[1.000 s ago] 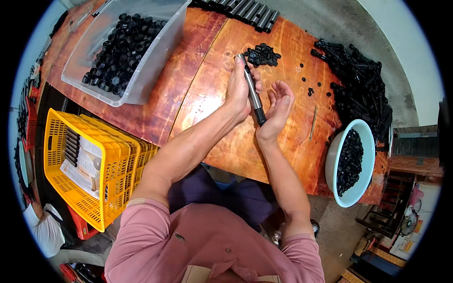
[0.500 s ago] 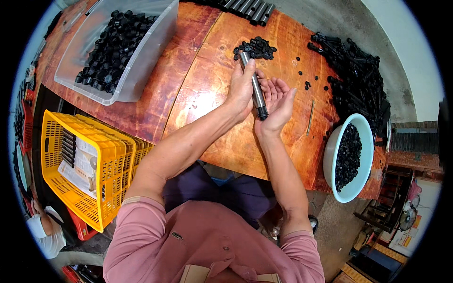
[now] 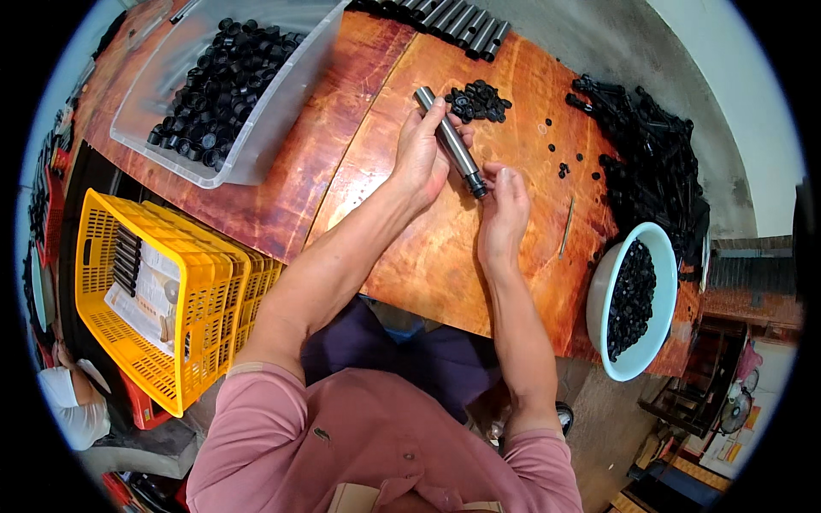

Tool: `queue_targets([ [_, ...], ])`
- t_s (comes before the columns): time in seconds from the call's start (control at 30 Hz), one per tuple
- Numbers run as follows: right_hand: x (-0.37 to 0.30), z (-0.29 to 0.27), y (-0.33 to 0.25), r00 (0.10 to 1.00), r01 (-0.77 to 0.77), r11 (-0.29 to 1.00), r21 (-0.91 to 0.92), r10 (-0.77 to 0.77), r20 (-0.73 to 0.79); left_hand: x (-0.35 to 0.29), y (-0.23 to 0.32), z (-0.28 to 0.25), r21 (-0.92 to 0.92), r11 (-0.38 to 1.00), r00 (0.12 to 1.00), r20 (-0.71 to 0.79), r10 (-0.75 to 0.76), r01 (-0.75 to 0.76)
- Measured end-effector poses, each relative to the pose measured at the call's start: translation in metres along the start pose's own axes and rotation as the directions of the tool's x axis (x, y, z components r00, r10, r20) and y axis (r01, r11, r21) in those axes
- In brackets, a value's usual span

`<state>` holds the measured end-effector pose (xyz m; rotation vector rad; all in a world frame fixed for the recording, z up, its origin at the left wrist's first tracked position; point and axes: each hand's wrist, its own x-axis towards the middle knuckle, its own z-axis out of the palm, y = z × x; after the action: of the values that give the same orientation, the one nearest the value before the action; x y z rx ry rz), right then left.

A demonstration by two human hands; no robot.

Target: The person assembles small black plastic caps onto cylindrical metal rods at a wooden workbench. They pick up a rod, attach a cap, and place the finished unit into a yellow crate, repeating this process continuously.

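Note:
A silvery metal tube [image 3: 454,142] with a black fitting [image 3: 476,185] on its near end slants across the middle of the table. My left hand [image 3: 419,152] is wrapped round its upper part, thumb along the top. At the fitting, my right hand [image 3: 503,215] has its fingers curled and drawn together against the tube's tip; the exact contact is partly hidden. Just beyond the tube lies a heap of small black round caps [image 3: 481,101]. To the right of my right hand a thin stick [image 3: 566,227] rests on the wood.
A clear plastic bin [image 3: 278,120] of black cups stands at the left. Several metal tubes [image 3: 466,27] line the far edge. Black parts [image 3: 654,162] are heaped at the right, above a pale blue basin [image 3: 601,295] of small black pieces. Yellow crates [image 3: 201,299] stand at lower left.
The tube and my left hand have shifted slightly left. My right hand has gone from an open palm under the tube to curled fingers at its black end.

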<state>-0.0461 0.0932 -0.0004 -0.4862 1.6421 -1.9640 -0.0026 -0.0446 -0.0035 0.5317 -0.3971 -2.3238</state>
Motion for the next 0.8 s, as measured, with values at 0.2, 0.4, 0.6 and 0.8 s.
queue_targets([
  [0.2, -0.010, 0.003, 0.005, 0.945, 0.327, 0.809, -0.489, -0.287, 0.156, 0.000, 0.009, 0.003, -0.042, 0.998, 0.997, -0.058, 0.043, -0.046],
  [0.4, -0.013, 0.008, 0.003, 0.921, 0.368, 0.653, -0.662, -0.356, 0.161, 0.000, 0.011, -0.001, -0.068, 0.998, 1.000, 0.000, 0.008, -0.008],
  [0.6, -0.010, 0.009, -0.002, 0.780, 0.557, 0.423, -0.714, -0.562, 0.276, 0.000, 0.008, 0.001, -0.038, 0.999, 1.000, -0.003, 0.019, -0.019],
  [0.8, -0.011, 0.009, -0.003, 0.739, 0.604, 0.317, -0.731, -0.566, 0.365, 0.003, 0.008, -0.001, -0.047, 0.999, 1.000, -0.026, 0.014, -0.015],
])
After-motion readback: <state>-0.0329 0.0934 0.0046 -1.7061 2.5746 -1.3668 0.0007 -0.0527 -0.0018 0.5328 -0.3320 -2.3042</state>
